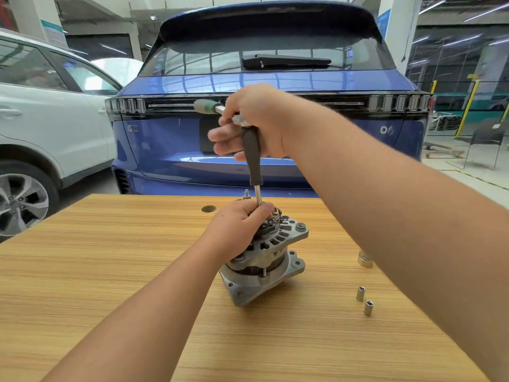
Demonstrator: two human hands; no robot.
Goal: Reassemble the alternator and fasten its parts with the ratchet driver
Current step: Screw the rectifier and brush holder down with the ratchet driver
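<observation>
Alternator [265, 257] stands upright mid-table [110, 271]; your left hand [237, 227] grips its top, steadying the driver's shaft, while your right hand [256, 122] clasps the ratchet driver [252, 150]. You're fastening; next, keep it vertical while turning.

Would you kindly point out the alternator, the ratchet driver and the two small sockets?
alternator [275, 260], head view, side of its housing.
ratchet driver [252, 150], head view, dark handle.
two small sockets [360, 294], head view, wall of the farther one.
</observation>
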